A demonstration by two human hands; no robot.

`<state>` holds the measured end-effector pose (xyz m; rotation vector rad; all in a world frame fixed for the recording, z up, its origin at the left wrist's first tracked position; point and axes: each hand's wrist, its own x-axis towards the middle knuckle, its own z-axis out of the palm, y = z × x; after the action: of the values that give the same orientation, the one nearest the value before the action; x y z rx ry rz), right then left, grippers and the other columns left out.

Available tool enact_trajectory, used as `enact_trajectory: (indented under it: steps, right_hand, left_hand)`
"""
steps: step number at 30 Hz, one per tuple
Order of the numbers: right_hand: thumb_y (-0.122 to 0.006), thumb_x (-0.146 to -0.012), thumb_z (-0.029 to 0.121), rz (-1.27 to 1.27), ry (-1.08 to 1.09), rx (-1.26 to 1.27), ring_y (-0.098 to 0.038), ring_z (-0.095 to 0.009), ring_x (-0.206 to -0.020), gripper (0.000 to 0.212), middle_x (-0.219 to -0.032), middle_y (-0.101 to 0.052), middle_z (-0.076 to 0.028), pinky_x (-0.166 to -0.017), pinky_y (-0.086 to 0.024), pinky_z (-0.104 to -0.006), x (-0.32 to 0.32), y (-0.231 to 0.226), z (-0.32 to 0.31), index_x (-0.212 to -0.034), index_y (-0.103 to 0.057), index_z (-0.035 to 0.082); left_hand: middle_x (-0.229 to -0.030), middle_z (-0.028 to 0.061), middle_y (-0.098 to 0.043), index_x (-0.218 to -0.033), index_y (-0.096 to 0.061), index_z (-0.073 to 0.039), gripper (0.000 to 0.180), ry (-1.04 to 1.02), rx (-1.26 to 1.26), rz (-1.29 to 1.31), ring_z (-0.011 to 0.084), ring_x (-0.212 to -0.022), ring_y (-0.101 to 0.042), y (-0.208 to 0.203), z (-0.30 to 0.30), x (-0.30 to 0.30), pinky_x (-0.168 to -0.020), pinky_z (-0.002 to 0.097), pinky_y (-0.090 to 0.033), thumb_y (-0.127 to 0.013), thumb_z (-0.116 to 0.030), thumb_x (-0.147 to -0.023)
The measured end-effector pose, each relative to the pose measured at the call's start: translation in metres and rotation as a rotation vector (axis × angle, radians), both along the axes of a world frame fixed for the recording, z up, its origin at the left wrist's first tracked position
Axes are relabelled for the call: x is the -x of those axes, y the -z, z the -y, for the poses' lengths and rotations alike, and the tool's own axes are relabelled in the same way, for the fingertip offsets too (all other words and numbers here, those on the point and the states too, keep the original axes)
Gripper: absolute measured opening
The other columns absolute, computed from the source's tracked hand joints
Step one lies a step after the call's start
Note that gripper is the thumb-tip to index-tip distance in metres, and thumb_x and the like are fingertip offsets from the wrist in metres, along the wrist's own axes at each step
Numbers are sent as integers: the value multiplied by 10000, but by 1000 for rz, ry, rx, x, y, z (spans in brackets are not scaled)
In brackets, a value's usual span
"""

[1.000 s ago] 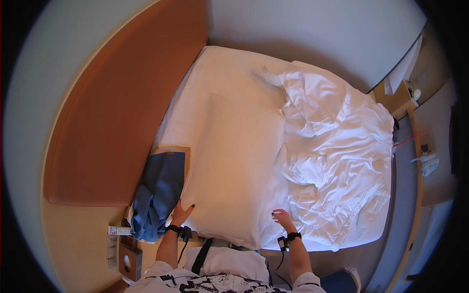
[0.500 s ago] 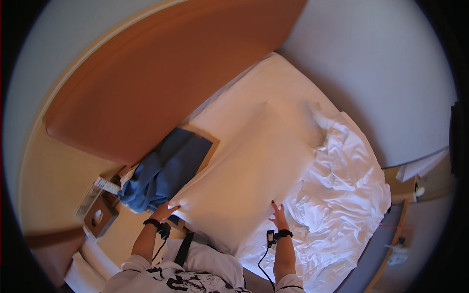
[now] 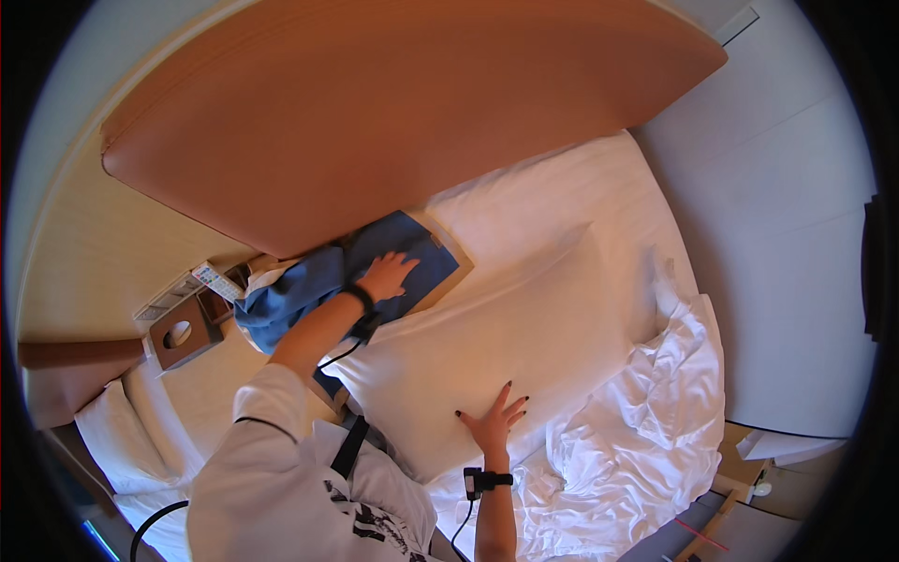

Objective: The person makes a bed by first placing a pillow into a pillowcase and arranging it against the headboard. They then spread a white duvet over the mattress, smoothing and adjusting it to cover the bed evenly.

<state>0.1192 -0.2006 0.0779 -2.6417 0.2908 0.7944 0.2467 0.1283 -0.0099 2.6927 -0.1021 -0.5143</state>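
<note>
A large white pillow (image 3: 449, 365) lies on the bed, slanting from the near left up to the far right. My right hand (image 3: 489, 426) rests on its near part with fingers spread, holding nothing. Beyond the pillow's left end, my left hand (image 3: 386, 277) is stretched out over a blue cloth (image 3: 323, 281) with a tan border, fingers apart. The cloth is smooth at its far right corner and bunched up toward the left. Whether my left palm presses on it, I cannot tell. Both wrists carry black straps with small devices.
Behind the bed stands a brown padded headboard (image 3: 403, 112). A crumpled white duvet (image 3: 646, 421) covers the right side, beside a pale wall (image 3: 777, 244). At the left are a remote control (image 3: 215, 281), a brown tissue box (image 3: 183, 335) and another bed's white pillow (image 3: 120, 438).
My left hand has left the pillow's near left corner and reached forward over the blue cloth. My right hand now lies spread on the pillow. The view has turned, showing more headboard.
</note>
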Motion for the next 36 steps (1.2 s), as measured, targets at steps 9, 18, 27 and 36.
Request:
enact_trajectory:
  steps: [9,18,27,36]
  right_hand:
    - [-784,-531,352,62,-123,-107,15,-513,-1235,1115,-1343,59,-325,-994,-142,-554,-3,34,36,-1358,-74,119]
    - [-789,-518,378,-41,-60,-64,19,-482,-1252,1150,-1344,51,-325,-1013,-98,-528,-10,41,33,-1350,-53,82]
    - [-788,-503,413,-53,-58,-90,68,-488,-1247,1178,-1346,83,-315,-1007,-104,-541,-6,58,39,-1353,-32,108]
    - [-774,-476,505,22,-42,-128,71,-575,-1193,1187,-1340,120,-320,-946,-202,-605,-5,60,45,-1364,-52,190]
  left_hand:
    - [-1419,114,-11,-1350,-164,-320,1083,202,-391,-135,356,-1287,-68,33,58,-69,-899,678,-210,-803,-313,-476]
    - [-1290,83,-345,-1226,-417,-282,432,70,-320,-116,328,-1212,-276,65,61,-84,-891,642,-285,-485,-166,-816]
    - [-856,100,-622,-864,-648,-131,272,113,-314,-329,257,-862,-582,65,-15,10,-709,511,-438,-620,-191,-600]
    - [-1142,161,-514,-1090,-571,-102,442,246,-353,-338,327,-1085,-467,73,-60,105,-904,530,-312,-514,-244,-675]
